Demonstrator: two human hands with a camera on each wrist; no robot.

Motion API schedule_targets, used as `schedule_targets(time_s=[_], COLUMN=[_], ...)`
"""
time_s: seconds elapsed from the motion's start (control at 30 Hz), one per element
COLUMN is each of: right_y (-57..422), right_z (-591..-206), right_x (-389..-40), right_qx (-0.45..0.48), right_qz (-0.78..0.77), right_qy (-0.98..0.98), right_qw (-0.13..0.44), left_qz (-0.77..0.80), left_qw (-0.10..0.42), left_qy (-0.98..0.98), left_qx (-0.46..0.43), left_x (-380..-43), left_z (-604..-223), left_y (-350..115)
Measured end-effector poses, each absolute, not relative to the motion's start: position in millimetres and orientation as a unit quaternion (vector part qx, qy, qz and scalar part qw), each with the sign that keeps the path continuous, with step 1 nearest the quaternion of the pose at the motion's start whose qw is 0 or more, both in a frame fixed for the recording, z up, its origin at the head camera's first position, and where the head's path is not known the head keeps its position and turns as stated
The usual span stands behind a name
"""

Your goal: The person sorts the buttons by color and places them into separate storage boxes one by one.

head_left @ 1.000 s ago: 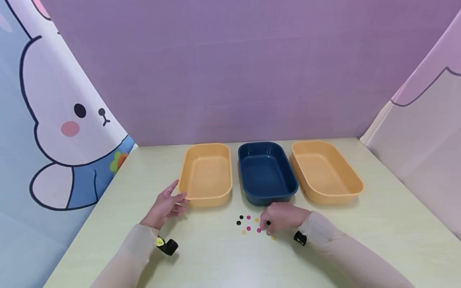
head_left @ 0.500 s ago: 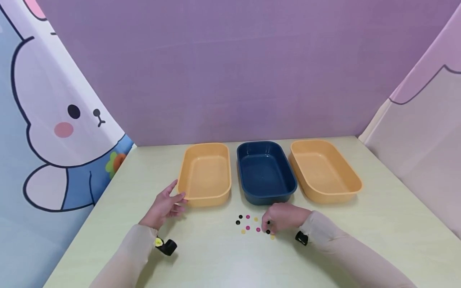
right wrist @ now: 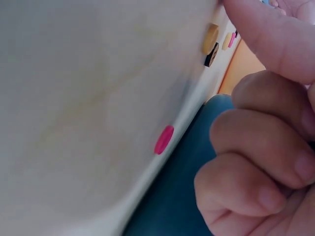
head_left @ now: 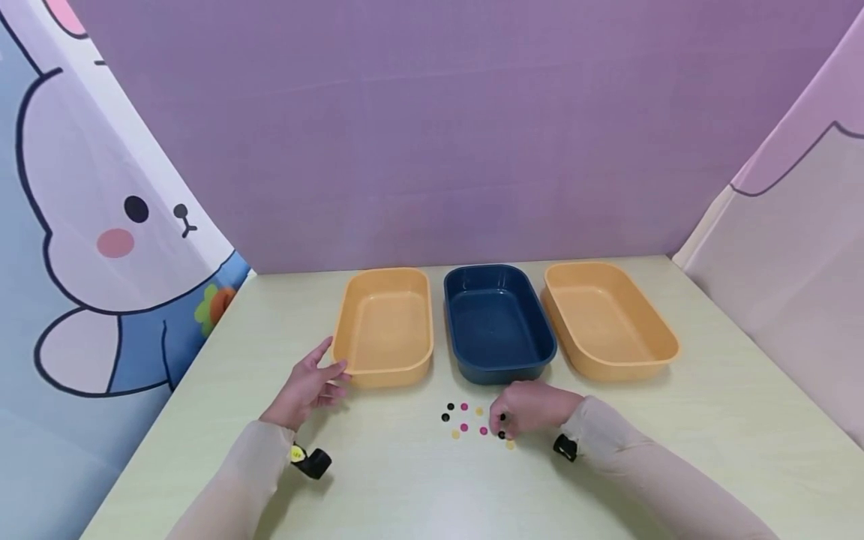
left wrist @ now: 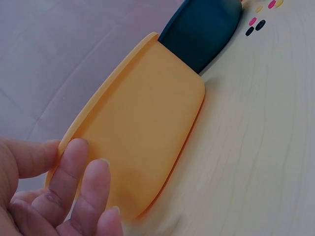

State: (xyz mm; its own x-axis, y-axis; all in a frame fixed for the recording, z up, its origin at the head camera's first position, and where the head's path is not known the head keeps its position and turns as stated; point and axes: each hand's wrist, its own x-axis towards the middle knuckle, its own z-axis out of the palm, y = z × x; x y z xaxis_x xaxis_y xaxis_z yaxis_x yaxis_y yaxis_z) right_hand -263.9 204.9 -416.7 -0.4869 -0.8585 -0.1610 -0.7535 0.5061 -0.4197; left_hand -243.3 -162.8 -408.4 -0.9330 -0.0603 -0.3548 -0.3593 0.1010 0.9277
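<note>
A black disc sits beside the curled right hand, any pinch unclear. The loosely spread left hand touches a yellow tray.

No legible text, number or brand appears. The yellow label at the left wrist, beside the black camera, carries marks too small to read.

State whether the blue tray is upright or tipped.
Upright: the blue tray shows its open top and inner floor in the head view.
</note>
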Motion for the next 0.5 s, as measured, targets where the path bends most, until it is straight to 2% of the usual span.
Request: schedule_targets(time_s=[0.27,0.5], right_y=[207.1,206.1], right_z=[-418.0,-417.2], right_x=[-264.5,-261.8], right_qx=[-0.504,-0.502], right_qz=[-0.142,-0.139], right_qy=[0.837,0.838], right_qw=[0.159,0.164], left_qz=[0.657,0.653], left_qw=[0.112,0.116], left_qy=[0.733,0.736], left_qx=[-0.133,-0.14], left_x=[-244.5,-243.1], left_z=[-409.6,-411.1], left_y=[-163.3,-163.9])
